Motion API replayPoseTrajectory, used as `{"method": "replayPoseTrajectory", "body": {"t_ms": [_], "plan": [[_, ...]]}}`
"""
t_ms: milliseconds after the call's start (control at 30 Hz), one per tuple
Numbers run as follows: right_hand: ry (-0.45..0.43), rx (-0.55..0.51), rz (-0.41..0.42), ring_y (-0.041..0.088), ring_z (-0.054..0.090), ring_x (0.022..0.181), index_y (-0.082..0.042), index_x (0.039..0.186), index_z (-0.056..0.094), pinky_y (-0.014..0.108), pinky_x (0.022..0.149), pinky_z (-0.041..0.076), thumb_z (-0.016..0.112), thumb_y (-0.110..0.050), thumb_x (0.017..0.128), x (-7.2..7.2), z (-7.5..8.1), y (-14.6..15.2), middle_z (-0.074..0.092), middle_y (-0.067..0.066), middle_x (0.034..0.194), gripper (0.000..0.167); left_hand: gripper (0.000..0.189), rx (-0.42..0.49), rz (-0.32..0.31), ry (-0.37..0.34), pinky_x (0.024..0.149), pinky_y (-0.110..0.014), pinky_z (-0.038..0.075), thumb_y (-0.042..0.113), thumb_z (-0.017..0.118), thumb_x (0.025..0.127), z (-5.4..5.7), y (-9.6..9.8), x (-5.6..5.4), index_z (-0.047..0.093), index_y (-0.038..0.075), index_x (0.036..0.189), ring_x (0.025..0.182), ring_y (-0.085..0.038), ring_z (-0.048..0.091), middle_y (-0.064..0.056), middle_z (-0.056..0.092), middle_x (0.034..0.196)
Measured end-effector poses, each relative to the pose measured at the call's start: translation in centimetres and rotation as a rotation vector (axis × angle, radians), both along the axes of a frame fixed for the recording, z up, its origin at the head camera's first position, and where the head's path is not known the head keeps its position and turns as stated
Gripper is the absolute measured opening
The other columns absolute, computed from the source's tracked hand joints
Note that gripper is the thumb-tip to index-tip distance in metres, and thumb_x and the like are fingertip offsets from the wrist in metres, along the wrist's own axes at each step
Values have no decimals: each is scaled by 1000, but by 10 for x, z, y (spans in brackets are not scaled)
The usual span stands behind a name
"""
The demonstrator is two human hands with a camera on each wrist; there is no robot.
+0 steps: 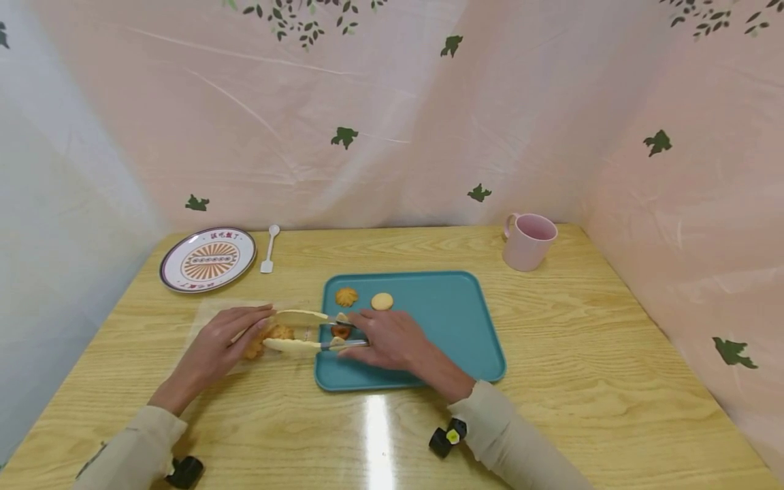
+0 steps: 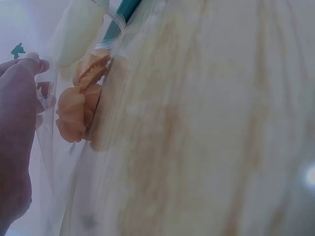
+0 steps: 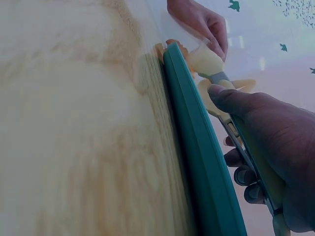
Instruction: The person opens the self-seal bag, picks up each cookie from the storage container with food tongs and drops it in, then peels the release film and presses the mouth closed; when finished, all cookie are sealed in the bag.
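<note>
My left hand (image 1: 217,344) pinches the upper edge of a clear plastic bag (image 2: 47,167) lying at the left of the tray. Inside the bag are a few golden-brown ridged cookies (image 2: 74,115). A pair of tongs (image 1: 300,346) with cream-coloured heads is gripped in my right hand (image 1: 392,338). The tong arms are spread and reach left over the tray's edge, their heads at the bag's mouth beside the cookies. Below the tongs, the teal tray (image 1: 453,327) carries a flower-shaped cookie (image 1: 346,297), a pale round cookie (image 1: 382,301) and a reddish-brown one (image 1: 340,331).
At the back left of the wooden table (image 1: 582,354) stand a patterned plate (image 1: 208,260) and a small white spoon-like utensil (image 1: 270,248). A pink mug (image 1: 529,243) is at the back right. A pink curtain (image 1: 392,102) hangs behind the table.
</note>
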State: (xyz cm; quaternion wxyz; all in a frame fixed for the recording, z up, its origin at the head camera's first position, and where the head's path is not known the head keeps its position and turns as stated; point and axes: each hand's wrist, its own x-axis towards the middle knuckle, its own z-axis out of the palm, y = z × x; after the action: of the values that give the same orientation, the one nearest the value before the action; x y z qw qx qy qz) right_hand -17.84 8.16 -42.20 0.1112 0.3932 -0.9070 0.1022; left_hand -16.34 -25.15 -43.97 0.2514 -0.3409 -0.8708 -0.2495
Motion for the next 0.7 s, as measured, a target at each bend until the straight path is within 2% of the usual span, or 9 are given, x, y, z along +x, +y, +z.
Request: {"method": "replayPoseTrajectory", "body": {"t_ms": [67,267,433,533,600,700], "plan": [[-13,-7,-5,16,68,71,-12,134,69,34,55,55,73,-61,90,0,0,3,73,3,108,66,41,-4,1,5,110,-15,32,-8,75,86,0,0,0,73,3,125,112,-35,66,-12,71,128],[-39,-30,-19,18,69,75,-12,134,68,36,58,56,75,-59,89,0,2,19,72,3,106,66,41,-23,29,-7,109,-20,38,-8,76,86,0,-1,-1,74,5,125,113,-33,66,-11,71,127],[-31,-49,-26,20,69,74,-9,132,67,37,57,56,77,-57,88,3,4,34,71,4,102,66,39,-45,56,-19,101,-40,48,-7,77,86,-1,-1,0,74,5,124,114,-33,66,-11,71,127],[-11,-63,-36,21,70,74,-9,130,67,38,57,56,78,-56,87,4,5,45,72,4,104,64,39,-53,68,-27,96,-49,49,-6,77,86,-1,-2,0,74,4,123,114,-32,65,-11,71,127],[2,-68,-49,22,70,75,-8,130,68,39,58,57,78,-55,87,4,5,53,72,4,106,64,38,-50,68,-30,97,-49,49,-7,77,86,0,-2,0,74,4,123,114,-32,65,-11,71,127],[15,-72,-71,23,70,74,-6,129,68,39,58,57,79,-54,86,5,4,66,72,5,104,65,38,-38,53,-25,104,-35,47,-8,77,86,0,-2,-1,74,3,123,113,-32,66,-11,72,127]]}}
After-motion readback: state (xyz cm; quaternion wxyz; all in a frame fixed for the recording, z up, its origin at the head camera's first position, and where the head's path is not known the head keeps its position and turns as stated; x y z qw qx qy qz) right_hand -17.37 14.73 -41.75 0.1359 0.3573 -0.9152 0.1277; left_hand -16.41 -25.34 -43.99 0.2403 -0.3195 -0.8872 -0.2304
